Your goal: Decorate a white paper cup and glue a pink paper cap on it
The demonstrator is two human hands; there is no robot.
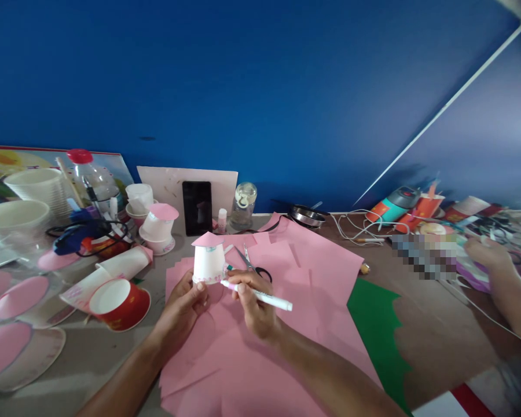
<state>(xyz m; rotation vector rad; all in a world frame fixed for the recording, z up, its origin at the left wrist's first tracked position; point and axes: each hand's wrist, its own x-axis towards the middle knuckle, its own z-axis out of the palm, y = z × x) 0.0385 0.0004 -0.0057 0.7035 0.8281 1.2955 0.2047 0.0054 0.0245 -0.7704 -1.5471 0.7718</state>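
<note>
A white paper cup (208, 262) stands upside down above the pink paper sheets (260, 359), with a pink paper piece (207, 239) on its top and pink marks along its rim. My left hand (186, 301) holds the cup by the lower left of the rim, thumb in front. Closed around a white marker (274, 300), my right hand (255, 301) has the marker's pink tip end at the right side of the rim. Black-handled scissors (257, 269) lie on the paper just behind my right hand.
Cups with pink tops (158, 227), a red cup (120, 304) and a bottle (91, 179) crowd the left. A phone (197, 207) and a glass jar (244, 204) stand behind. Green paper (380, 336) lies right; another person's hand (488, 255) is far right.
</note>
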